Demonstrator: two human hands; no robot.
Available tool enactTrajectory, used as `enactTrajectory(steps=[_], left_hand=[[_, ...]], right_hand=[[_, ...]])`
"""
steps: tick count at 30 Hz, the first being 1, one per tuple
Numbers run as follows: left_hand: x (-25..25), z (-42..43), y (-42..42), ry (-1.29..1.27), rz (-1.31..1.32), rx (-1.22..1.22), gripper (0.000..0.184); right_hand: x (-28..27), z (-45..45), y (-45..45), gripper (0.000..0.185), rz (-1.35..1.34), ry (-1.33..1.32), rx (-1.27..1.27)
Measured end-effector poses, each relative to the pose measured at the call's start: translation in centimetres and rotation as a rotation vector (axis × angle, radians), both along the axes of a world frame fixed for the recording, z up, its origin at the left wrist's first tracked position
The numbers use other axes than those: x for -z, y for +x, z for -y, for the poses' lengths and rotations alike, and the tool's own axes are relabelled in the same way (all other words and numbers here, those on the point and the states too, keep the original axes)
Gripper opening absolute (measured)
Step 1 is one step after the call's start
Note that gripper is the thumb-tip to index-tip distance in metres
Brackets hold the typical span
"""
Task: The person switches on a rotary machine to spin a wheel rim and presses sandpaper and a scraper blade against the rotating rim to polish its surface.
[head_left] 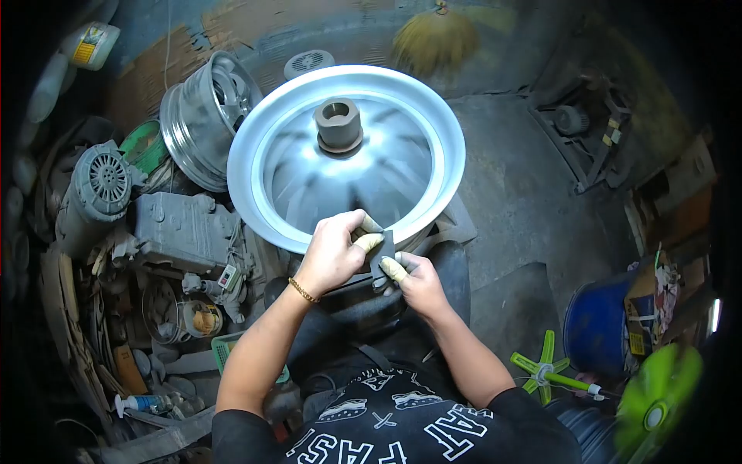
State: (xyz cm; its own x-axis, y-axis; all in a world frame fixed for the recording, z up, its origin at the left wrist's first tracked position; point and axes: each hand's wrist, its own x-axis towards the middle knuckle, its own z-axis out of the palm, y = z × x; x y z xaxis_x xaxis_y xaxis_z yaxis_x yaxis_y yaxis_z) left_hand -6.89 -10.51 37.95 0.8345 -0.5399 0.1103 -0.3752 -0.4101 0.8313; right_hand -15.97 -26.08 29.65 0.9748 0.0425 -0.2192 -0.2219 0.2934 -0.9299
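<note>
Both hands hold a small dark sheet [382, 254] in front of the body, just over the near edge of a large silver wheel rim [247, 185]. My left hand [342, 246] pinches its upper left side, with pale coverings on thumb and fingertips. On the sheet's lower right side, my right hand [410, 277] grips with thumb and fingers, also partly covered. A brown metal hub nut [338, 125] stands at the middle of the wheel. The fingers behind the sheet are partly hidden.
Another metal rim [197, 124] leans behind on the left, near a motor [104, 182] and a grey machine housing [174, 228]. A blue barrel [593, 325] and a green fan [657, 410] stand at the right. A straw broom [435, 42] hangs behind.
</note>
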Motion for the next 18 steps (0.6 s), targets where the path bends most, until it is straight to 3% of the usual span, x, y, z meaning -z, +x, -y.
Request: enactTrajectory(steps=[2,3,7,12,18], left_hand=[[-0.1,0.4,0.3,0.033,-0.104,-0.068,0.012],[0.7,0.2,1.0,0.078,0.052,-0.061,0.011],[1.8,0.4,1.7,0.207,0.219,-0.049,0.009],[2.0,0.6,1.9,0.143,0.217,-0.027,0.013],[2.0,0.9,2.1,0.259,0.228,0.086,0.012]], right_hand=[[0.5,-0.5,0.4,0.020,0.022,-0.005,0.024],[1.2,-0.7,0.7,0.021,0.030,0.008,0.060],[1.9,-1.7,1.2,0.022,0.069,-0.007,0.136],[2.5,-2.1,1.2,0.022,0.075,0.000,0.162],[3.7,-1.8,0.9,0.021,0.091,-0.030,0.191]])
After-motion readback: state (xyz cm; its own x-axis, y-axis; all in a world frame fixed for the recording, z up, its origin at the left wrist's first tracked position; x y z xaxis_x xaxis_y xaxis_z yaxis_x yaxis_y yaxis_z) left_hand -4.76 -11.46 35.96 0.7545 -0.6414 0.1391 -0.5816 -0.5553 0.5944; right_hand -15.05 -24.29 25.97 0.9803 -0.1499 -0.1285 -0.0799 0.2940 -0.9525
